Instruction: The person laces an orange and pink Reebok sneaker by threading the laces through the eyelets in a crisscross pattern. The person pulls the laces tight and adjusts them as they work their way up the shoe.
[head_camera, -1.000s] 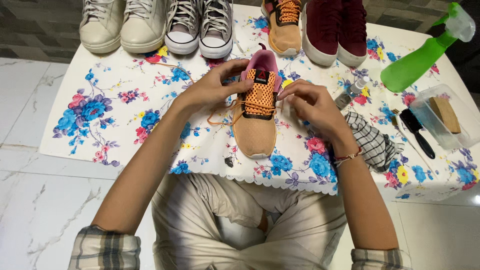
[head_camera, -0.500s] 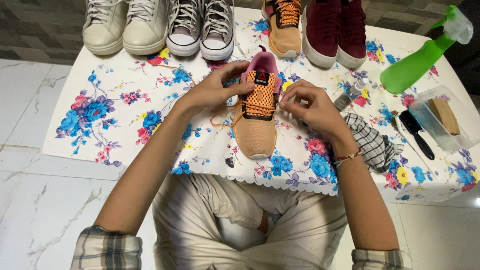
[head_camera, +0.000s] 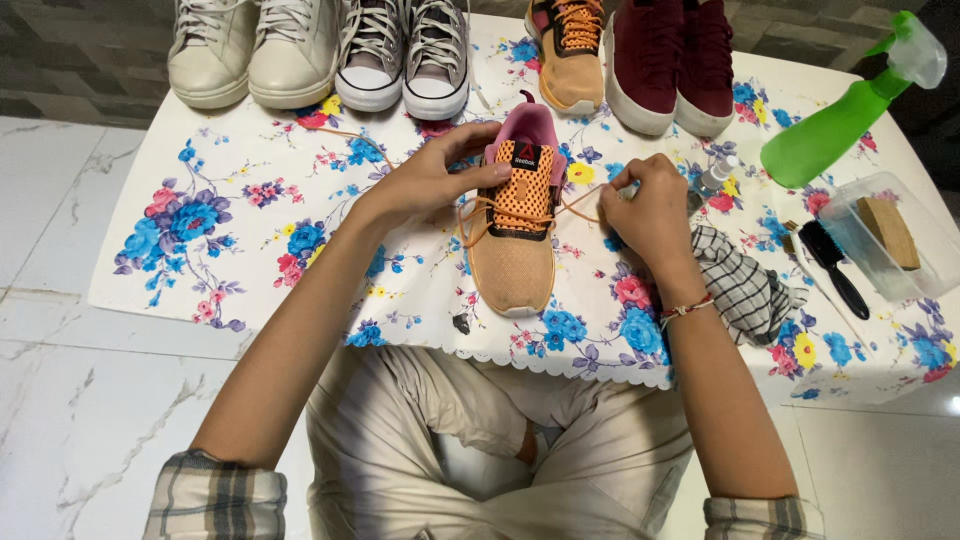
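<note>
A tan and orange sneaker (head_camera: 515, 255) with a pink collar lies toe toward me on a floral tablecloth (head_camera: 250, 230). My left hand (head_camera: 430, 180) rests on the shoe's left side near the tongue, fingers curled on it. My right hand (head_camera: 650, 210) is to the right of the shoe and pinches the end of an orange lace (head_camera: 580, 205), which runs taut across to the eyelets. Another stretch of lace crosses the shoe's lower eyelets and trails off to the left.
Along the far edge stand a pair of beige sneakers (head_camera: 250, 50), a grey pair (head_camera: 405, 55), the matching orange shoe (head_camera: 575, 55) and a maroon pair (head_camera: 665, 60). At right lie a green spray bottle (head_camera: 840, 115), a checked cloth (head_camera: 745, 290), a black brush (head_camera: 832, 262) and a clear box (head_camera: 885, 245).
My right hand has moved away to the right of the shoe, pulling the orange lace out taut. My left hand has stayed on the shoe.
</note>
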